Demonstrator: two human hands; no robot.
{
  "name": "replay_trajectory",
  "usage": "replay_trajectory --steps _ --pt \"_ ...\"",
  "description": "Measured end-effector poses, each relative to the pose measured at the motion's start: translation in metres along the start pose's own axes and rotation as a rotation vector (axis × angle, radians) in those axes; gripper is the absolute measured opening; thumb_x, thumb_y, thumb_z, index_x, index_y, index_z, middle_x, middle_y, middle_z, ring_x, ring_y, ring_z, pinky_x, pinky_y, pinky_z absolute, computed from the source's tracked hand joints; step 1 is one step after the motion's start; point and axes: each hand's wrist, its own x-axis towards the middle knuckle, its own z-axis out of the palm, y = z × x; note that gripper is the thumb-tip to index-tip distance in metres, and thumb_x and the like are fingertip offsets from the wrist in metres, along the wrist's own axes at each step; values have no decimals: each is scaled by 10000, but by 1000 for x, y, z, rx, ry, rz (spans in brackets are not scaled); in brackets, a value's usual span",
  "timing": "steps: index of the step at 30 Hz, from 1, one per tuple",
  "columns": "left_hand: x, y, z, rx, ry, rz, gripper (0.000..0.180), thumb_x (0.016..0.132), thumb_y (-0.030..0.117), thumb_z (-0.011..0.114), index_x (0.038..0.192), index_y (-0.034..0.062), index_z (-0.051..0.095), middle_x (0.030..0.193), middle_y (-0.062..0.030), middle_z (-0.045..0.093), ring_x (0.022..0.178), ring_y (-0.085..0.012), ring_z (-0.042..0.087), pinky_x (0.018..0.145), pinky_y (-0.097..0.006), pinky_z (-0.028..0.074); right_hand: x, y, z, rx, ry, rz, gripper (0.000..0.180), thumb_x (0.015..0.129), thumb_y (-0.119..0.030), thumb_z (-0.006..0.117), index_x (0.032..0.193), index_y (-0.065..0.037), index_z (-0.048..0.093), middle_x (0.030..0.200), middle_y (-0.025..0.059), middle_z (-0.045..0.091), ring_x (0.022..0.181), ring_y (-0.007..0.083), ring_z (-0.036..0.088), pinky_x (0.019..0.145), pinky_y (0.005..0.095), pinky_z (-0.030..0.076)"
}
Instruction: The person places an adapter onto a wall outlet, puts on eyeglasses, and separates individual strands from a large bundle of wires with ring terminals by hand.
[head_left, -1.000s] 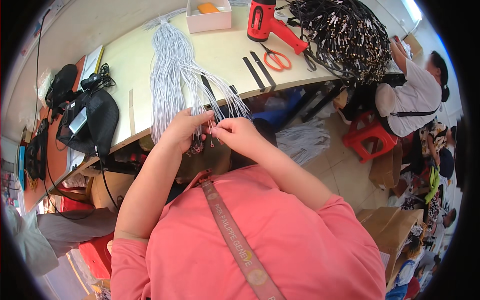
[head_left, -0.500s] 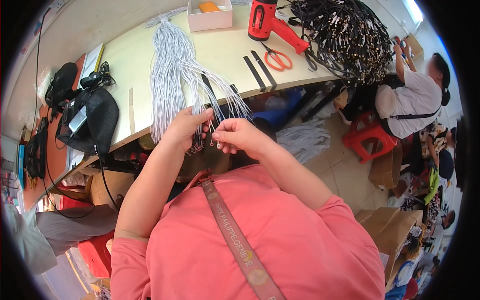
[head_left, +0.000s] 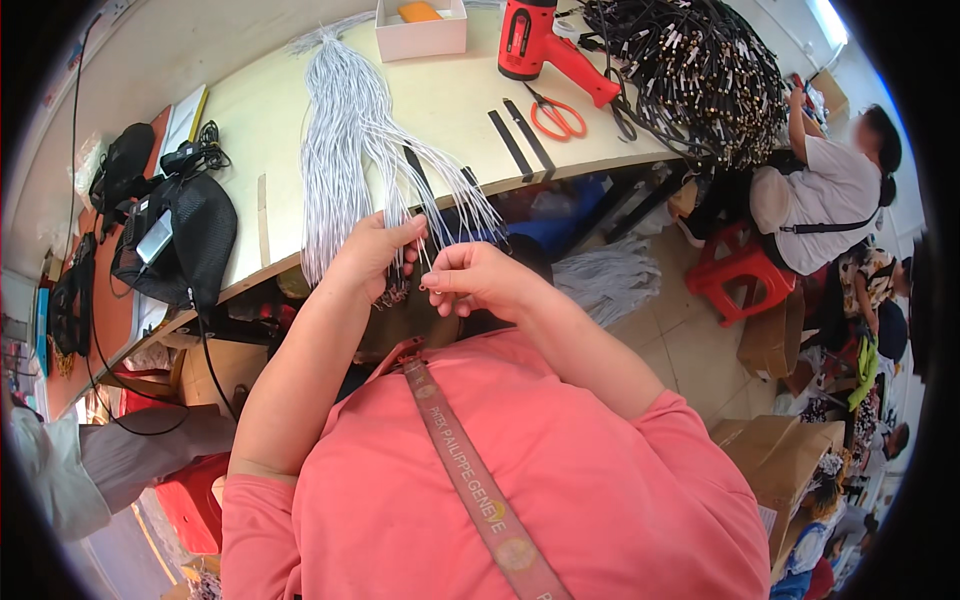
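Note:
A long bundle of thin white wires (head_left: 345,130) lies across the table and hangs over its front edge. My left hand (head_left: 383,250) is closed around a group of these wires near their lower ends, thumb on top. Small metal ring terminals (head_left: 392,295) show below its fingers. Just right of it, my right hand (head_left: 478,280) has thumb and forefinger pinched on the end of a wire with a ring terminal (head_left: 424,287). The fingers partly cover that end. Several loose wires (head_left: 478,212) fan out over the table edge above my right hand.
On the table (head_left: 270,130) are black strips (head_left: 528,133), orange-handled scissors (head_left: 557,118), a red heat gun (head_left: 545,50), a white box (head_left: 420,38) and a heap of black cables (head_left: 690,80). A black bag (head_left: 190,235) lies left. A co-worker (head_left: 830,190) sits right on a red stool (head_left: 740,270).
My right hand has shifted slightly down, its fingertips now over the ring terminals that showed beside them before. My left hand keeps its place on the wires.

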Motion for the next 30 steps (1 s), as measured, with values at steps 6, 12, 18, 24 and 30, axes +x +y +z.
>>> replay_trajectory --steps 6,12,18,24,30 --pt "1 -2 0 22 20 2 158 798 162 652 831 40 556 696 -24 548 542 -115 468 465 -252 378 -8 -1 -2 20 -2 7 179 823 -245 624 819 -71 579 744 30 622 636 101 597 503 198 423" --pt "0 -1 -1 23 4 -11 177 792 170 660 825 30 558 648 -34 532 546 -126 486 467 -262 389 -1 -4 9 34 92 -41 183 820 -249 614 834 -68 592 771 13 612 669 98 587 561 215 439" --pt "-2 -1 1 2 23 10 180 782 158 670 817 24 554 660 -36 540 548 -124 484 465 -257 389 2 0 8 -29 47 -21 166 819 -230 604 805 -65 599 751 20 612 649 98 583 568 220 446" --pt "-2 1 1 35 25 1 167 785 153 665 806 26 558 679 -36 556 562 -120 492 470 -256 391 -2 -5 3 -53 -11 25 164 818 -221 603 804 -58 602 741 35 621 638 100 592 563 224 458" --pt "-7 8 -2 64 -30 -75 250 814 228 644 883 6 551 750 -67 577 645 -142 536 525 -263 419 -8 -12 -7 -152 70 -2 154 833 -187 562 829 -41 607 760 52 636 646 112 608 578 221 470"
